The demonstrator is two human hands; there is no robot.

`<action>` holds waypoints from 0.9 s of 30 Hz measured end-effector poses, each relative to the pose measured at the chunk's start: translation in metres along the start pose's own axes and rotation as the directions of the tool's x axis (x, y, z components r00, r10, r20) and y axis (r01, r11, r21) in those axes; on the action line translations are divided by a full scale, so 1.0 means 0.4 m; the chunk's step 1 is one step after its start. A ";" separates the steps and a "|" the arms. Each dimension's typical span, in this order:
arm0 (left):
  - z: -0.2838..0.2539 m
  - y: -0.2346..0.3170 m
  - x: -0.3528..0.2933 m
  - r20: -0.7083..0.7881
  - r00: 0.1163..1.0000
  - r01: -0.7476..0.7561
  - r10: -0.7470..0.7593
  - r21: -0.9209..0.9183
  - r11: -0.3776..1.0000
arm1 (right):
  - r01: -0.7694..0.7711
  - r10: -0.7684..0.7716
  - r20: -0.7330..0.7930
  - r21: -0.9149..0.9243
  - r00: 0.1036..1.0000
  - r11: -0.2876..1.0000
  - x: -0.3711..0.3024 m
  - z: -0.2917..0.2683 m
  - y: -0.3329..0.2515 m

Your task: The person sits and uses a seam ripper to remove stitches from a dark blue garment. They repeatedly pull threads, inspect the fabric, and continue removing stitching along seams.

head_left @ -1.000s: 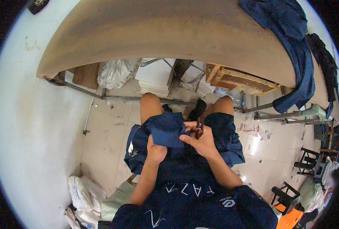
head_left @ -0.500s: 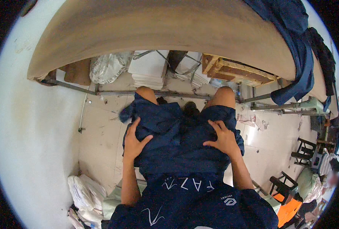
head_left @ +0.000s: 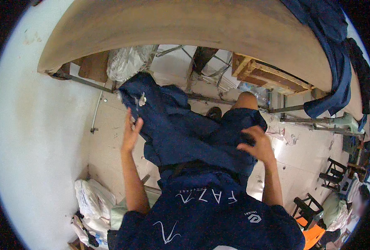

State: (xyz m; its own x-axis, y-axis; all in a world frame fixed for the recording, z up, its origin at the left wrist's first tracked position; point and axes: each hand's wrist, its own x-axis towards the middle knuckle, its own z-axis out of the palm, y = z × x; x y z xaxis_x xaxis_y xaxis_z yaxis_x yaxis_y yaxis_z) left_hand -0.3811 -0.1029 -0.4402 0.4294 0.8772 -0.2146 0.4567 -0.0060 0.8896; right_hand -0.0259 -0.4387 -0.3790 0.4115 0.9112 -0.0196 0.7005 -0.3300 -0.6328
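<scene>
A dark blue piece of cloth [head_left: 168,116], seemingly a garment, lies across my lap. Its far left end rises over my left knee and hides it; a small white bit [head_left: 142,99] shows there. My left hand [head_left: 130,135] is just off the cloth's left edge, thumb and fingers apart, slightly blurred. Over my right thigh, my right hand [head_left: 257,143] has bent, parted fingers and no visible hold on anything. Dark shorts and cloth blend, so where one ends is hard to tell.
A tan padded table [head_left: 185,25] spans the far side, with dark blue garments [head_left: 332,62] hanging off its right end. Beneath it are a plastic bag [head_left: 128,62] and a wooden frame [head_left: 268,77]. Black stools [head_left: 307,210] stand right; white sacks [head_left: 93,200] lie near left.
The cloth's left part has swung up and away over my left knee. My left hand has come off it, moving left and outward; my right hand has shifted slightly right and lifted.
</scene>
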 end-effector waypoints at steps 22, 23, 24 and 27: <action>0.139 0.135 -0.152 0.501 0.800 -0.583 0.330 0.517 0.627 | -0.325 0.334 -0.176 0.076 0.926 0.943 -0.111 -0.202 0.162; 0.122 0.122 -0.128 0.451 0.823 -0.557 0.347 0.515 0.651 | -0.325 0.324 -0.213 0.032 0.922 0.945 -0.104 -0.235 0.141; 0.079 0.104 -0.105 0.398 0.843 -0.531 0.361 0.512 0.676 | -0.325 0.312 -0.248 -0.012 0.917 0.946 -0.096 -0.267 0.119; 0.014 0.170 -0.021 0.241 0.781 -0.598 0.577 0.558 0.576 | -0.264 0.249 -0.408 0.022 0.878 0.964 -0.106 -0.246 0.128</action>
State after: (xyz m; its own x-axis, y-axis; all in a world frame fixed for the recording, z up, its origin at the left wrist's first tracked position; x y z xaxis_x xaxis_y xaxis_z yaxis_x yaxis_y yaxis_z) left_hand -0.3495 -0.1133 -0.3802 0.7864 0.5657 0.2482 0.4409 -0.7954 0.4160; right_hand 0.0499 -0.5184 -0.3343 0.7742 0.6170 0.1412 0.5542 -0.5530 -0.6221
